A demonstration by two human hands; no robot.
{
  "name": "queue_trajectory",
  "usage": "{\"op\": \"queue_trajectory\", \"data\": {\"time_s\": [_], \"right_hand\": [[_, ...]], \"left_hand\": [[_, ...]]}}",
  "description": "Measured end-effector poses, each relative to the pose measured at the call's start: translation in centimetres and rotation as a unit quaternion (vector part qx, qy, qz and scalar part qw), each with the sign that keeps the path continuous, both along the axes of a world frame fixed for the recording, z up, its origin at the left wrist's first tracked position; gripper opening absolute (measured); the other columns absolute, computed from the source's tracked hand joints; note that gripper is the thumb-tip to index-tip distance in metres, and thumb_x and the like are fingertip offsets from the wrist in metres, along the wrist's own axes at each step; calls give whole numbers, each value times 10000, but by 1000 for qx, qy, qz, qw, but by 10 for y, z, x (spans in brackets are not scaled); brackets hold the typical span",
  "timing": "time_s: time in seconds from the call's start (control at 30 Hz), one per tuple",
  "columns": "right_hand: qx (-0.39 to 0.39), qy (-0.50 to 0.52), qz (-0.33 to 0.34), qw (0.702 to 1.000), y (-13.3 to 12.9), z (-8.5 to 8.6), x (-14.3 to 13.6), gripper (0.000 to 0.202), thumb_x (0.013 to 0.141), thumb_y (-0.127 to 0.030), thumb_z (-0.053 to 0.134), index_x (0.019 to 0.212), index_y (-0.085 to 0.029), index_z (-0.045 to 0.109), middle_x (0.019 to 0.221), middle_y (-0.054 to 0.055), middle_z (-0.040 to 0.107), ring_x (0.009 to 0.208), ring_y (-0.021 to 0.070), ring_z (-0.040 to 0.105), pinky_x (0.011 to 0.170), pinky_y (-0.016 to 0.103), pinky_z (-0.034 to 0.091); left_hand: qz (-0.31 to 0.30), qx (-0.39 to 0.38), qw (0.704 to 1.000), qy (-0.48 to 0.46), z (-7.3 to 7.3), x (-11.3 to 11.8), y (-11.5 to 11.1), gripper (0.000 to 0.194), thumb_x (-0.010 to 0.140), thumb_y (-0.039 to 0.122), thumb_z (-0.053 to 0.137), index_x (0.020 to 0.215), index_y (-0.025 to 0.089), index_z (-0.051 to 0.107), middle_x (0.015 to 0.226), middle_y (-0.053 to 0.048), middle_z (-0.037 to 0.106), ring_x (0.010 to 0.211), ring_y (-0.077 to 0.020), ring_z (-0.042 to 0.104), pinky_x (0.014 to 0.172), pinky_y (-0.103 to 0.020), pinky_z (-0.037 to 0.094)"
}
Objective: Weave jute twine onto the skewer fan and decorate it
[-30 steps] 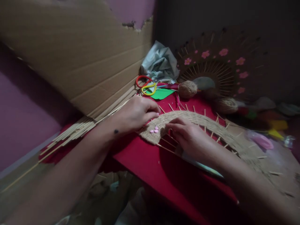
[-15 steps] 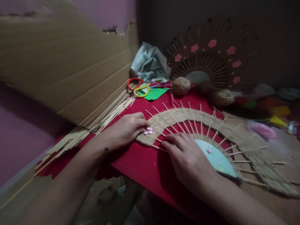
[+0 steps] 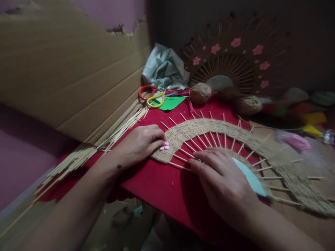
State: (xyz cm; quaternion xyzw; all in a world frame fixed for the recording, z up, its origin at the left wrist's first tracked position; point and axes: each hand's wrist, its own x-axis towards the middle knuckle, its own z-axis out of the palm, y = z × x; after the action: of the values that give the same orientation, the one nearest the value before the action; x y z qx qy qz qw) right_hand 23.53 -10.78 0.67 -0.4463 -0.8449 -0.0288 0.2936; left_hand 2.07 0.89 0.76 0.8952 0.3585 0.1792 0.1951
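A woven fan frame of natural twine [image 3: 209, 126] on thin wooden sticks [image 3: 180, 158] lies in front of me. On the band's left end is a small cluster of pink petals [image 3: 164, 147]. My left hand [image 3: 142, 141] bends over that end, with thumb and forefinger pinched at the cluster's upper petal. My right hand [image 3: 222, 176] rests over the inner sticks and the light blue centre panel [image 3: 250, 177], its fingers stretched out side by side; it covers most of the panel, and nothing is visible in it.
Red cloth-like surface [image 3: 157, 181] lies under the fan. Loose sticks [image 3: 78, 157] are bundled at left beside a cardboard sheet [image 3: 78, 76]. Scissors [image 3: 154, 97], green paper [image 3: 171, 103], twine balls [image 3: 200, 92] and crumpled cloth [image 3: 164, 66] sit behind. A flowered fan [image 3: 222, 66] stands at the back.
My right hand has shifted to the right and now hides the small pinkish dot on the blue panel. My left hand stays at the petals. The view has shifted slightly.
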Motion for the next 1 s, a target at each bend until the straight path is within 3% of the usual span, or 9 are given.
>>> {"op": "queue_trajectory", "data": {"time_s": [0.27, 0.47, 0.6, 0.8, 1.0], "right_hand": [[32, -11, -73, 997, -9, 9, 34, 209, 843, -77, 520, 1009, -125, 637, 1008, 110, 640, 935, 201, 577, 838, 376, 466], [-2, 28, -153, 988, -16, 16, 61, 196, 889, -198, 484, 1014, -214, 635, 1030, 49, 642, 925, 163, 618, 818, 302, 501], [39, 38, -199, 978, -14, 20, 69, 169, 884, -222, 507, 972, -223, 651, 978, 31, 658, 861, 140, 626, 743, 256, 507], [83, 33, -205, 975, -10, 20, 78, 150, 862, -202, 540, 950, -210, 661, 936, 30, 676, 805, 127, 634, 696, 240, 496], [64, 41, -216, 973, -10, 21, 75, 142, 857, -160, 547, 935, -187, 662, 937, 46, 670, 813, 136, 627, 658, 247, 487]], "left_hand": [[-25, 2, 1000, 19, 2, -2, 2, 145, 866, 229, 527, 839, 170, 656, 835, -16, 620, 758, -116, 559, 696, -232, 412], [-37, -9, 999, 35, 7, -2, 0, 188, 894, 256, 496, 870, 173, 663, 860, -21, 605, 770, -114, 552, 712, -230, 412], [-21, 0, 999, 29, 4, -1, 0, 170, 880, 268, 526, 841, 178, 664, 835, -13, 610, 764, -113, 555, 710, -231, 404], [3, 8, 1000, 22, -1, 0, 2, 131, 836, 252, 572, 788, 171, 663, 803, -16, 607, 749, -120, 551, 680, -240, 398], [18, -38, 999, -1, -1, 1, 6, 137, 817, 291, 587, 796, 172, 653, 791, -10, 622, 727, -118, 559, 666, -239, 418]]}}
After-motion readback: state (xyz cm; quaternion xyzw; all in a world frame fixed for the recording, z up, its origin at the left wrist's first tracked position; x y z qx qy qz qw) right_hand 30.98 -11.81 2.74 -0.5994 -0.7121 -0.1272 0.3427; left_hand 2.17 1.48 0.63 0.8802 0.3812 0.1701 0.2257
